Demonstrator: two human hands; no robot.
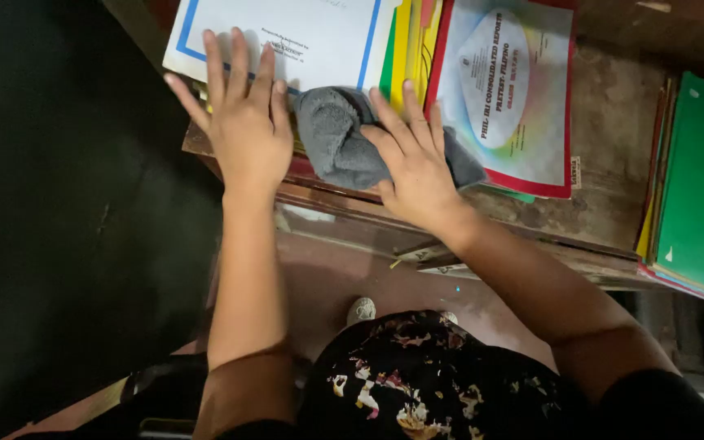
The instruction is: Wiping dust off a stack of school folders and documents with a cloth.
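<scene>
Head view: grey cloth [344, 143] lies under the right hand [417, 167] fingers [391, 148].

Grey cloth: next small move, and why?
Probably sweep the grey cloth rightward with the right hand across the folders. The left hand rests flat on the white booklet, steadying the stack; the cloth sits bunched at its near edge.

A crumpled grey cloth [344, 138] lies on the white blue-bordered folder [287, 37].

Grey cloth [344, 138], green folder [702, 187], white blue-bordered paper [287, 33]
</scene>
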